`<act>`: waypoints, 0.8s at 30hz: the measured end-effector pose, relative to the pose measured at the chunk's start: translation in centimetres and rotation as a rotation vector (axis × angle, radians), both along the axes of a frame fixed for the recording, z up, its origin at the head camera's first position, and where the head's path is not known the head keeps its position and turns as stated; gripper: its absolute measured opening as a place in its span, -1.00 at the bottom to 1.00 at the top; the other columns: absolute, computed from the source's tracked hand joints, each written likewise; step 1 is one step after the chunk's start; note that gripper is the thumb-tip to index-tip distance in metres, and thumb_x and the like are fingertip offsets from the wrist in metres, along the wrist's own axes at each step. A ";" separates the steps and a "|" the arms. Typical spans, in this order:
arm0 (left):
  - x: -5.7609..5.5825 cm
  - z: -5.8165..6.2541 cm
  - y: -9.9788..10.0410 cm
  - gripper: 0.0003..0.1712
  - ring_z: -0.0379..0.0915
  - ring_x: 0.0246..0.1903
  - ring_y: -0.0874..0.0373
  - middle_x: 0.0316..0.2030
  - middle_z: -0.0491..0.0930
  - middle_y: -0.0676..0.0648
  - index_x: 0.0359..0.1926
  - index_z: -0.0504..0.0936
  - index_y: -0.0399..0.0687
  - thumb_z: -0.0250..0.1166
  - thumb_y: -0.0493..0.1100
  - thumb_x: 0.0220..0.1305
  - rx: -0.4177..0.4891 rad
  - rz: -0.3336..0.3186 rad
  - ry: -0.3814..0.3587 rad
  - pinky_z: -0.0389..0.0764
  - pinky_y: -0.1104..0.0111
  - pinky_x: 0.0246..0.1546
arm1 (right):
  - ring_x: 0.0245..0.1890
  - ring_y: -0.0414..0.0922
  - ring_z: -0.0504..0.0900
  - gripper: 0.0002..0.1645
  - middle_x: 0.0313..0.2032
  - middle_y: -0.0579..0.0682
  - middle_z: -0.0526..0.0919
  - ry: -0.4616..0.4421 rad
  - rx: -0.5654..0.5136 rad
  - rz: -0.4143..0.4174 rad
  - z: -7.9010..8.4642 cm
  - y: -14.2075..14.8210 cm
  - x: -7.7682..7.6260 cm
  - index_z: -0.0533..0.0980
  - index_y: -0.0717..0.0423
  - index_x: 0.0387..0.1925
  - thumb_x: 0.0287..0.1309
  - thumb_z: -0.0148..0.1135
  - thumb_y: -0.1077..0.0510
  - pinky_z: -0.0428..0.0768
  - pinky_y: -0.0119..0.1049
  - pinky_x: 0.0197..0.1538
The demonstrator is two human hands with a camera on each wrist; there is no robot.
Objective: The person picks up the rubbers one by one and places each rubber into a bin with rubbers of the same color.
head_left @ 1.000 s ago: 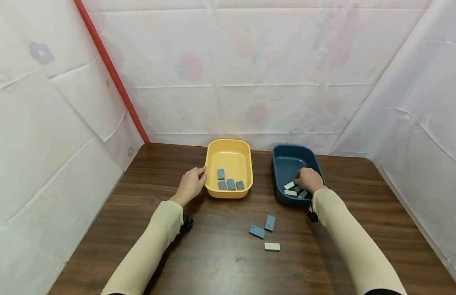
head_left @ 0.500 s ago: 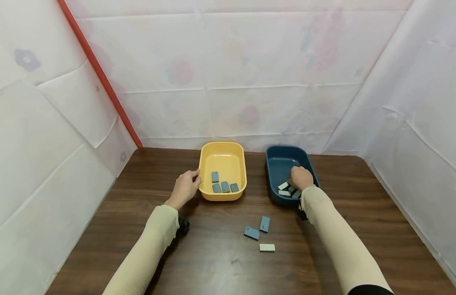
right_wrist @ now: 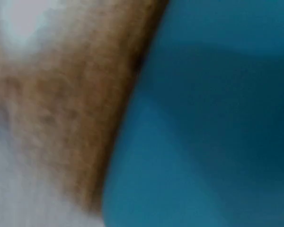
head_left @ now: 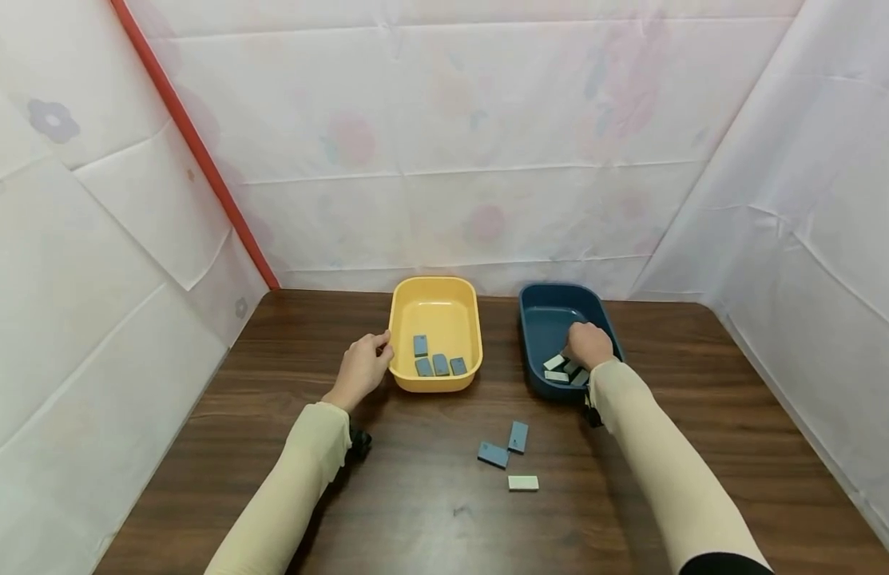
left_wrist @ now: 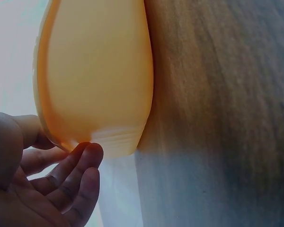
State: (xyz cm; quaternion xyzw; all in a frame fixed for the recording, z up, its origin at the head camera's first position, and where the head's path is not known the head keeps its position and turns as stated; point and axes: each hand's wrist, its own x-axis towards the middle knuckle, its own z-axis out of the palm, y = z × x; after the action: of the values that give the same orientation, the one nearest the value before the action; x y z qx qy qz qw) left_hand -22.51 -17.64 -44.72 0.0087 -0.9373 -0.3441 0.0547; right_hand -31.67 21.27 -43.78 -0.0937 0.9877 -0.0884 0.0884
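Observation:
My left hand is at the left side of a yellow plastic bin. In the left wrist view its thumb and fingertips pinch the bin's rim. Several small blue-grey tiles lie in the near half of that bin. My right hand reaches down into a dark blue bin, over several pale tiles. The right fingertips are hidden behind the hand, and I cannot tell whether they hold a tile. The right wrist view shows just the blue bin's outer wall.
Two blue-grey tiles lie close together on the dark wood table, in front of the bins. Nearer me is one pale tile. White patterned sheets enclose the table at the back and sides.
The whole head view has shifted slightly left, then steadied. Both hands keep their places, the left at the yellow bin's rim and the right inside the blue bin. The tiles have not moved.

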 end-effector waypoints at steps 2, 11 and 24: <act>-0.1 0.0 0.0 -0.51 0.33 -0.52 0.09 -0.11 0.60 -0.23 0.32 0.42 -0.22 0.08 -0.17 0.42 -0.008 -0.002 -0.001 0.39 0.37 -0.47 | -0.42 0.01 0.65 -0.79 -0.33 0.16 0.73 -0.019 0.005 -0.012 0.1 0.0 0.0 0.70 0.23 -0.36 0.19 0.29 0.14 0.64 -0.05 -0.23; -0.8 0.4 0.0 -0.50 0.35 -0.51 0.09 -0.12 0.59 -0.24 0.33 0.41 -0.22 0.07 -0.16 0.43 -0.007 -0.007 -0.001 0.40 0.38 -0.47 | -0.50 -0.05 0.61 -0.78 -0.42 0.14 0.70 -0.011 0.017 0.055 0.2 0.4 -0.4 0.66 0.25 -0.35 0.26 0.22 0.15 0.58 -0.17 -0.38; -0.8 0.3 -0.3 -0.51 0.37 -0.49 0.09 -0.07 0.61 -0.22 0.32 0.43 -0.18 0.08 -0.13 0.43 -0.007 0.022 -0.013 0.40 0.38 -0.46 | -0.05 0.16 0.61 -0.63 0.04 0.30 0.60 0.014 -0.141 0.160 3.5 0.9 -0.4 0.56 0.28 0.05 0.40 0.04 0.12 0.57 0.06 -0.03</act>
State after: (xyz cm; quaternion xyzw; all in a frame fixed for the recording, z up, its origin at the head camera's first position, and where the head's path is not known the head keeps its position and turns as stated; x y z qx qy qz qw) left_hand -23.34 -17.98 -44.41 0.0208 -0.9386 -0.3403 0.0524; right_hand -32.09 22.16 -40.31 -0.1790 0.9690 -0.1498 0.0815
